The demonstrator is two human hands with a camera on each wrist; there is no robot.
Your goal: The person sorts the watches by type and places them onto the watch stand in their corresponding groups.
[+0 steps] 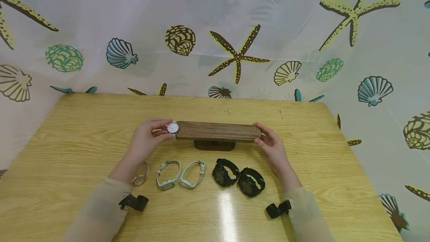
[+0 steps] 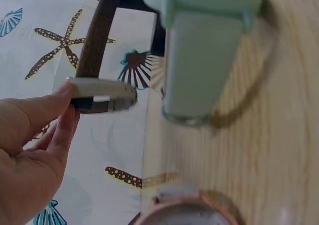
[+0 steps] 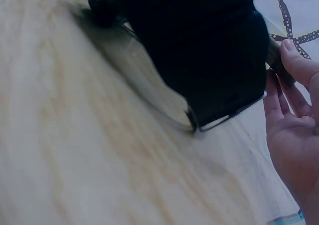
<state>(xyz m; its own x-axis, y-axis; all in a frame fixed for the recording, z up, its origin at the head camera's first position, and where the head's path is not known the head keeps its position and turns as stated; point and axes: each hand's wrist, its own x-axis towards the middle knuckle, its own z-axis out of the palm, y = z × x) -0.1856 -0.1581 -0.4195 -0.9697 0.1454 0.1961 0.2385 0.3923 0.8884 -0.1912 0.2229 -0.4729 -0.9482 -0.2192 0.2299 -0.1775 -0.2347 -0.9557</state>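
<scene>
My left hand pinches a watch with a round white dial and light strap between thumb and fingers. The watch is against the left end of a dark wooden bar on a display stand with a dark base. Whether its strap loops around the bar, I cannot tell. In the left wrist view the pale watch meets the bar's end. At the other end, my right hand grips the bar between thumb and fingers; the right wrist view shows that bar end too.
In front of the stand lie a rose-gold watch, a white watch, a pale mint watch and two black watches, one left and one right. A patterned cloth hangs behind the wooden table.
</scene>
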